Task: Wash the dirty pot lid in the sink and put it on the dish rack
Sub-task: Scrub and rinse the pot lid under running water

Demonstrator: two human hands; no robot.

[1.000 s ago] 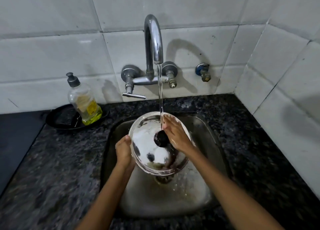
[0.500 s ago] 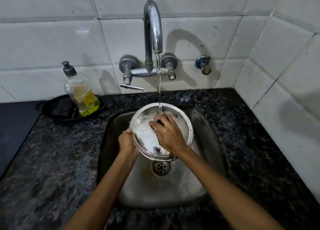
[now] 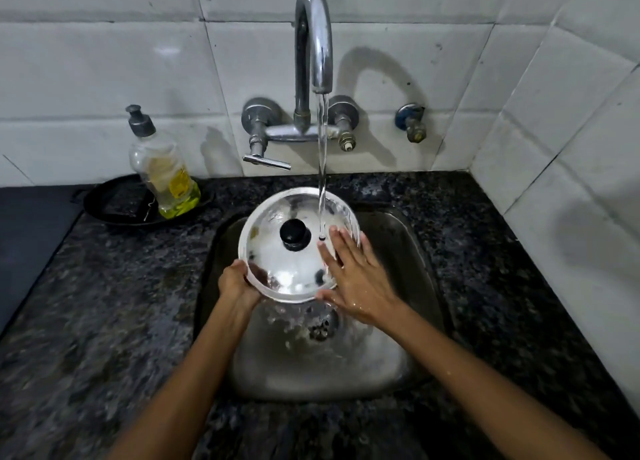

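The dark speckled stone desk (image 3: 104,314) wraps around a stainless-steel sink basin (image 3: 398,286), and the wash is mid-way by the look of it: nothing has reached a dish rack, and no rack shows anywhere in view. Water runs in a thin stream from the curved chrome tap (image 3: 313,43) on the far tiled wall and lands on the round shiny steel pot lid (image 3: 294,269), which is held tilted above the basin, top side and black knob (image 3: 295,234) facing up. A few dark specks sit on the lid near its near edge and left side, so I judge that rinsing is not finished.

The left hand (image 3: 237,283) grips the lid's near-left rim, fingers curled under it. The right hand (image 3: 356,279) lies flat and spread on the lid's right side, fingers together on the metal, thumb at the near rim; it rubs rather than holds.

On the far left of the desk stands a clear plastic pump bottle of yellow dish soap (image 3: 162,168), on the edge of a shallow black dish (image 3: 114,203).

Still left: clear the last marks, shut the tap, carry the lid to the rack.
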